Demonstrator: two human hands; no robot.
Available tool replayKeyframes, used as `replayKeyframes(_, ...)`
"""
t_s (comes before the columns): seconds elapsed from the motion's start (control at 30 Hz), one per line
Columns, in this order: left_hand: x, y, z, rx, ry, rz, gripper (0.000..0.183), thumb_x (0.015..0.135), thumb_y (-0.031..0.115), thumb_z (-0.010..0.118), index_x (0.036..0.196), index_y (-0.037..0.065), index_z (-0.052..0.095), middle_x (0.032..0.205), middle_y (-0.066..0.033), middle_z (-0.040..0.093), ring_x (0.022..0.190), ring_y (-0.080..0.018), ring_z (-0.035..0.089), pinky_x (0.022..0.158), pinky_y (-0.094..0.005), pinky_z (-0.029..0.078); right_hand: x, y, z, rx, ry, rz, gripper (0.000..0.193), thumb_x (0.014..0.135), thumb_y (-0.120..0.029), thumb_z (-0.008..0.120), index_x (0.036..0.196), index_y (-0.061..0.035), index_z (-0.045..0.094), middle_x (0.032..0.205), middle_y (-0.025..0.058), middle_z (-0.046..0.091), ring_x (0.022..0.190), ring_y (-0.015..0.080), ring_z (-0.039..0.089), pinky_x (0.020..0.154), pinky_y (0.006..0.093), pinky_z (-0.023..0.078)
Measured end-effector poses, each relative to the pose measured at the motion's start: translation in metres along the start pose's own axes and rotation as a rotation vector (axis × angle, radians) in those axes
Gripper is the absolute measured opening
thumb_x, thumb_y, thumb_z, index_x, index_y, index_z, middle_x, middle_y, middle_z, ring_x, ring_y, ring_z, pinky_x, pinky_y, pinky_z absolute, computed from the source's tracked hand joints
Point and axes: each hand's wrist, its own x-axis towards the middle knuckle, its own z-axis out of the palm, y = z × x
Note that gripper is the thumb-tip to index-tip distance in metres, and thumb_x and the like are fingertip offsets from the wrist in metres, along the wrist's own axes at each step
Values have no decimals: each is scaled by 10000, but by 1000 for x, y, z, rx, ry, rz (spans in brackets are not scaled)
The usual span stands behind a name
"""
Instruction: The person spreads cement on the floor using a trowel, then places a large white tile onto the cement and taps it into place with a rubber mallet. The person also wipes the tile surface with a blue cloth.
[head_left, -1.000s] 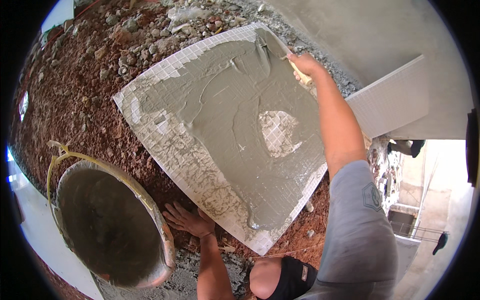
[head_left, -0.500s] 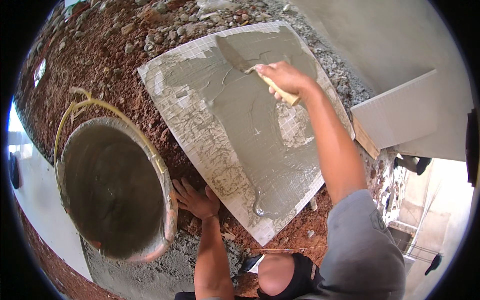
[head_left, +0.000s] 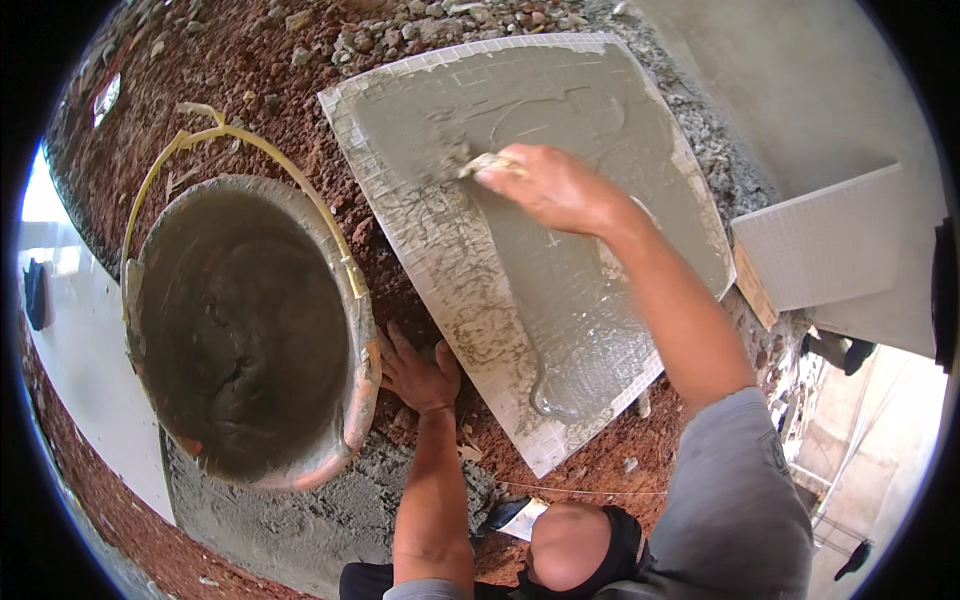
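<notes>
My right hand point(head_left: 555, 188) is closed round the handle of a trowel point(head_left: 488, 165), low over the left part of a large tile point(head_left: 543, 456) lying grid side up. The trowel's blade is blurred by motion and pressed to the tile's surface. Wet grey mortar point(head_left: 560, 270) coats most of the tile; along its left side only a thin, patchy film covers the grid. Fingers spread, my left hand point(head_left: 420, 378) rests on the reddish soil between the tile and a bucket point(head_left: 362, 400). Grey mortar point(head_left: 245, 345) lies inside the bucket.
The bucket's yellow handle point(head_left: 290, 168) stands up on the far side. Another tile point(head_left: 825, 240) leans at right beside a strip of wood point(head_left: 752, 285). Gravelly red soil point(head_left: 260, 90) spreads beyond, and wet mortar point(head_left: 290, 525) covers the ground below the bucket. My bare knee point(head_left: 568, 545) is near.
My right hand has swept the trowel leftward across the tile. Mortar now covers more of the tile's far left area. The left hand stays on the soil, while the whole view has shifted slightly.
</notes>
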Motion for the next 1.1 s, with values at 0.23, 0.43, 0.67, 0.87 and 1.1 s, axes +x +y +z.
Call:
replayKeyframes(0.23, -2, 2, -1, -37, -19, -34, 716, 900, 451, 436, 1437, -1, 296, 1549, -200, 193, 1447, -414, 68, 1127, -603, 21, -8, 21, 1, 321, 76, 208, 565, 975, -508, 443, 1144, 16, 573, 680, 75, 567, 542, 153, 577, 557, 327, 504)
replayKeyframes(0.43, -1, 2, 1, -41, -6, -27, 724, 882, 423, 469, 1437, -7, 295, 1549, -201, 195, 1447, -414, 70, 1126, -603, 20, 37, -11, 30, 106, 101, -75, 489, 967, -474, 485, 1129, -26, 595, 769, 142, 635, 627, 189, 631, 618, 399, 515)
replayKeyframes(0.67, -1, 2, 0, -76, -4, -35, 715, 891, 421, 470, 1447, 9, 287, 1554, -191, 187, 1447, -411, 72, 1126, -601, 24, -36, 26, 11, -141, 38, -53, 452, 933, -495, 532, 1085, -77, 613, 695, 96, 611, 643, 193, 629, 604, 406, 508)
replayKeyframes(0.87, -1, 2, 1, -11, -1, -23, 694, 911, 407, 451, 1457, 19, 271, 1559, -176, 182, 1452, -399, 64, 1131, -592, 16, 12, 44, -31, 70, -34, 98, 501, 890, -572, 556, 1104, -126, 634, 613, -3, 499, 557, 122, 528, 508, 344, 478)
replayKeyframes(1.1, -1, 0, 4, 12, 36, -1, 686, 944, 469, 359, 1445, 5, 298, 1552, -189, 197, 1447, -409, 79, 1128, -592, 27, -35, 94, -27, -57, -223, 29, 462, 870, -531, 602, 1205, -217, 652, 755, 37, 618, 580, 114, 541, 565, 333, 518)
